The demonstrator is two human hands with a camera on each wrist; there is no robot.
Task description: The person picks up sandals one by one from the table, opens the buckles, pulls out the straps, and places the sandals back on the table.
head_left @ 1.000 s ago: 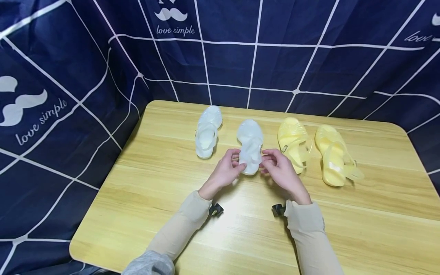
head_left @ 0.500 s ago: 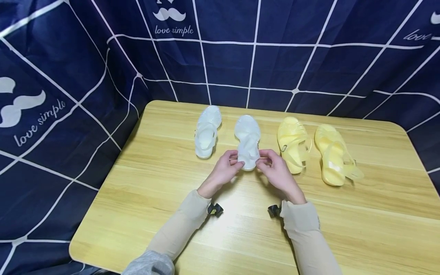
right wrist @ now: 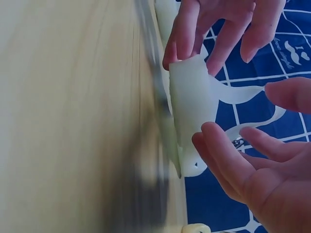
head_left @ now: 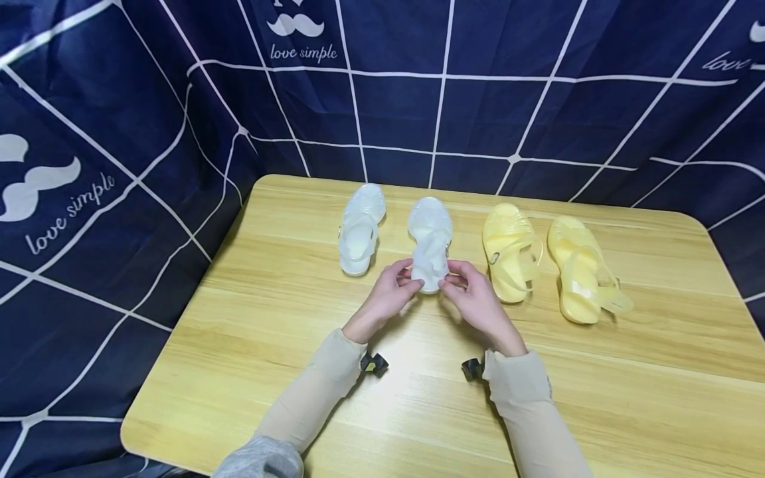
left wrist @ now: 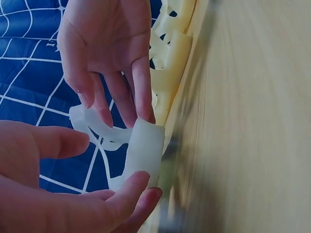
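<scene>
A white jelly sandal (head_left: 430, 226) lies toe-away between the hands. The left hand (head_left: 388, 292) touches one side of its heel, the right hand (head_left: 475, 299) the other. In the left wrist view, fairly straight left fingers (left wrist: 133, 194) rest against the heel (left wrist: 145, 150), with the thumb apart above it. Right fingertips (right wrist: 214, 133) likewise meet the heel (right wrist: 194, 92) in the right wrist view, thumb apart from the shoe. The sandal's thin strap stands up loosely, with a small metal buckle (right wrist: 238, 142). Whether the heel is raised I cannot tell.
Another white sandal (head_left: 360, 232) lies to the left. Two yellow sandals (head_left: 508, 255) (head_left: 575, 265) lie to the right, straps loose. The wooden table (head_left: 299, 265) ends at a dark blue gridded cloth (head_left: 394, 113) behind.
Both hands and the white sandal between them have shifted slightly away from the person and to the left. The other sandals have stayed where they were.
</scene>
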